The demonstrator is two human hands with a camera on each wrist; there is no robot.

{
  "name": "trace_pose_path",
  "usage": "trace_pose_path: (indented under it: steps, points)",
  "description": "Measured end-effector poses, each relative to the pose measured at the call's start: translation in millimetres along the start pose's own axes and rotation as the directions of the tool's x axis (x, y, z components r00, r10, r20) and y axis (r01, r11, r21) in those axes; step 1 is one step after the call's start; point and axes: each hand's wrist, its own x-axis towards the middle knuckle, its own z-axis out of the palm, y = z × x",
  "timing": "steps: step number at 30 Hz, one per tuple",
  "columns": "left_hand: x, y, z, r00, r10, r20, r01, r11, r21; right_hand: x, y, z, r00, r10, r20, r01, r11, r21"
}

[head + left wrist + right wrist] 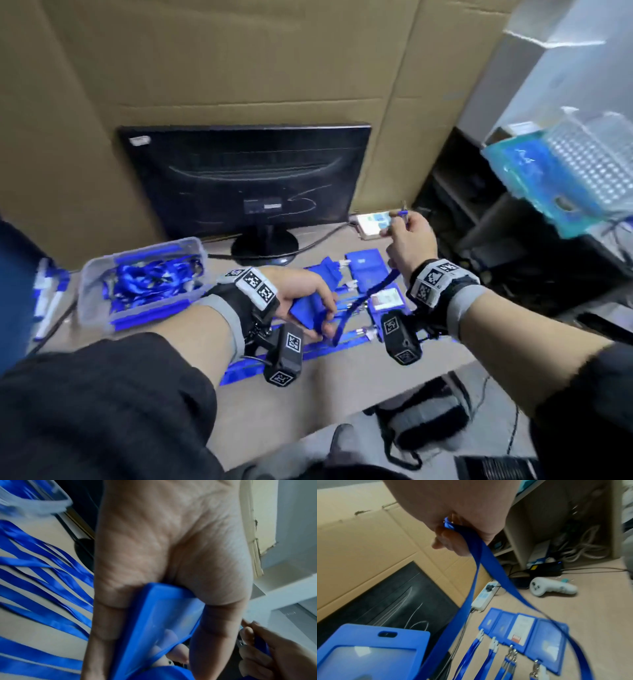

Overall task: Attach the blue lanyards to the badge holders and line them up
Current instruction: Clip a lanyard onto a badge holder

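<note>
My left hand (310, 308) grips a blue badge holder (306, 310) (164, 622) (368, 653) low over the table, fingers curled round it. My right hand (407, 228) is raised to the right, pinching the clip end of a blue lanyard (363, 301) (471, 574). The strap hangs down in a loop toward the held holder. Several badge holders (522, 630) with lanyards clipped on lie side by side on the table (342, 377), their straps (34, 574) running toward me.
A clear plastic box (144, 277) full of blue lanyards sits at the left. A black monitor (246, 178) stands behind, against cardboard. A white power strip (485, 596) and a white controller (551, 588) lie at the right. Shelves stand further right.
</note>
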Motion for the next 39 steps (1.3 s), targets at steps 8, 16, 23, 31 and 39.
trace_pose_path:
  steps: [8,16,23,31,39]
  points:
    - [42,29,45,1.0,-0.002,0.01,-0.001,0.956,0.293,-19,21,-78,0.99,0.126,-0.06,-0.113,0.977,0.181]
    - [34,18,6,0.933,0.273,-0.234,-0.211,0.943,0.259,-35,43,-33,0.937,0.249,0.244,-0.253,0.967,-0.015]
    - [26,2,-31,0.762,0.529,-0.373,-0.242,0.768,0.593,-45,33,-4,0.853,0.211,0.478,-0.162,0.977,-0.141]
    - [10,-2,-47,0.768,0.509,-0.388,-0.165,0.743,0.649,-43,21,13,0.809,0.104,0.578,-0.039,0.992,-0.124]
    - [10,4,-52,0.782,0.508,-0.36,-0.177,0.736,0.654,-33,16,17,0.776,0.127,0.618,-0.014,0.983,-0.185]
